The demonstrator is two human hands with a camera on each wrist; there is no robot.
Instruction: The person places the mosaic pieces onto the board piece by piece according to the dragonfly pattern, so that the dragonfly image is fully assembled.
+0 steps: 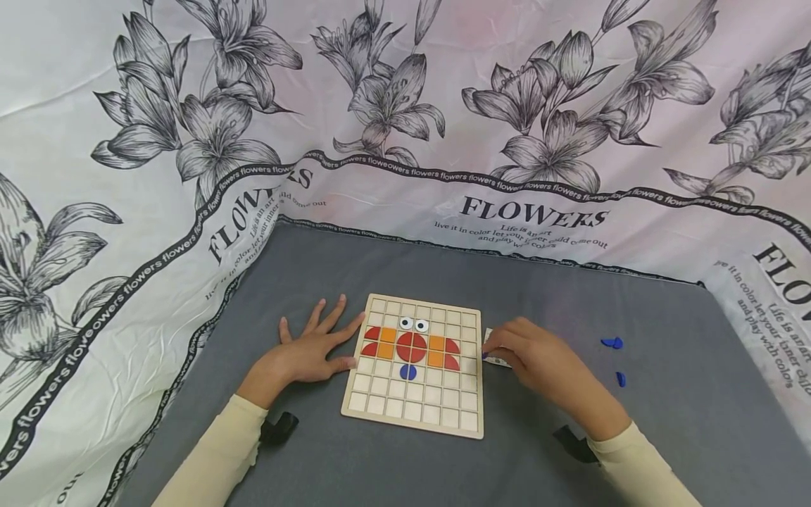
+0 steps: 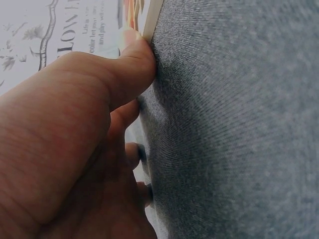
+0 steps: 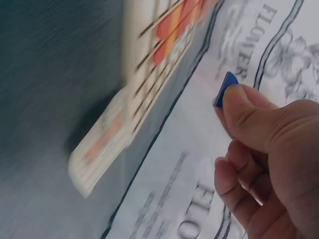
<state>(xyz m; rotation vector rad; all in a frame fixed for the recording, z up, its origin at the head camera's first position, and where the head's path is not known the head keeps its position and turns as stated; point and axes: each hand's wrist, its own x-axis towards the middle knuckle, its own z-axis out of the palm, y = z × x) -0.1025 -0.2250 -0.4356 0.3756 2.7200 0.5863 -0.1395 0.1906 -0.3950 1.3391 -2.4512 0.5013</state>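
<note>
A light wooden grid board [image 1: 421, 400] lies on the grey table, bearing a figure of red quarter circles [image 1: 450, 361], orange squares [image 1: 436, 351], two eye pieces [image 1: 414, 324] and a blue disc of two halves [image 1: 408, 372]. My left hand [image 1: 312, 353] rests spread on the table at the board's left side, thumb and forefinger touching its edge. Just right of the board, my right hand [image 1: 529, 352] pinches a small blue quarter-circle piece [image 3: 228, 89] between thumb and forefinger. Beneath that hand in the head view lies a patterned card [image 3: 102, 142], partly hidden by it.
Several loose blue pieces [image 1: 612, 343] lie on the grey table [image 1: 545, 289] to the right of my right hand, with another blue piece [image 1: 621, 379] nearer me. A white flower-printed cloth [image 1: 405, 193] hangs behind and around the table.
</note>
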